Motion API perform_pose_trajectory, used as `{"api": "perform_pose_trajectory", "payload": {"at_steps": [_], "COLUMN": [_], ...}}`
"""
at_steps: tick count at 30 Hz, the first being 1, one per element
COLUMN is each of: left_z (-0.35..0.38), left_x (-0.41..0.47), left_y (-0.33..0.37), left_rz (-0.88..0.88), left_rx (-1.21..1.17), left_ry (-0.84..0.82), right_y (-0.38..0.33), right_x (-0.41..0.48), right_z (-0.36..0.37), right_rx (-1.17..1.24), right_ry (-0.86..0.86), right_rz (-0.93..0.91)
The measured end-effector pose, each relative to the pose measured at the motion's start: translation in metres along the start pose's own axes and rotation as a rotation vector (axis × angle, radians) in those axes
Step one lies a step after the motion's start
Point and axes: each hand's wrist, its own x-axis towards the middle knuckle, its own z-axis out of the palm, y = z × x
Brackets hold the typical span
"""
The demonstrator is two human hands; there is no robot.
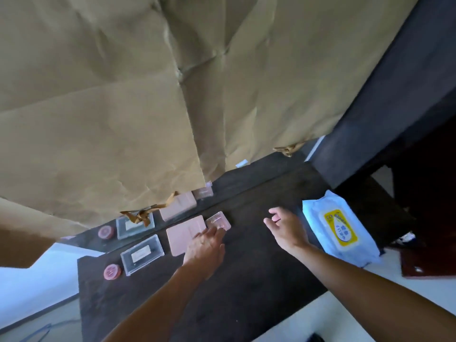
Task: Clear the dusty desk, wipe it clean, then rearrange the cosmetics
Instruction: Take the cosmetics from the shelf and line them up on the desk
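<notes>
Head view: the table (246, 280) looks wiped and the rearranging nearly done. The left hand (204, 245) rests flat fingers on the small pink palette (218, 219). The right hand (286, 229) hovers, fingers spread, with the wipes pack (338, 228) at its three o'clock.

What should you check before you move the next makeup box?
1. Left hand on the small pink case: ok, straight fingers touch it.
2. Right hand free: ok, open and holding nothing.
3. Cosmetics in a row: ok, the round pink compact, clear case, large pink palette and small pink case lie side by side.
4. Wet wipes pack out of the way: ok, it lies at the right end, apart from the row.
5. Desk free of dust: cannot tell, the dark top is too blurred.
</notes>
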Motion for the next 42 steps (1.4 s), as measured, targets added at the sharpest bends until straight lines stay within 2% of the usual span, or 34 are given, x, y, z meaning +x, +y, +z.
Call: {"api": "perform_pose_trajectory", "payload": {"at_steps": [7,17,20,24,30,35,39,42], "left_z": [0.006,0.028,0.014,-0.019,-0.084,-0.141,-0.163,-0.168], "left_x": [0.02,0.051,0.07,0.103,0.171,0.215,0.236,0.252], "left_y": [0.142,0.334,0.365,0.399,0.44,0.466,0.478,0.479], "left_rz": [0.074,0.231,0.292,0.385,0.468,0.342,0.138,-0.025], "left_rx": [-0.025,0.014,-0.038,-0.083,-0.117,-0.088,-0.038,-0.047], "left_ry": [0.121,0.133,0.206,0.386,0.683,0.852,0.718,0.622], "right_y": [0.092,0.218,0.228,0.228,0.189,0.145,0.119,0.111], "right_x": [-0.021,-0.038,-0.028,0.0,0.055,0.097,0.123,0.143], "right_z": [-0.111,-0.269,-0.302,-0.34,-0.41,-0.448,-0.46,-0.464], "right_rx": [-0.03,0.065,0.102,0.144,0.147,0.098,0.098,0.113], "right_ry": [0.086,0.226,0.238,0.28,0.425,0.551,0.626,0.617], "right_rz": [-0.081,-0.044,-0.042,-0.079,-0.22,-0.359,-0.432,-0.431]}}
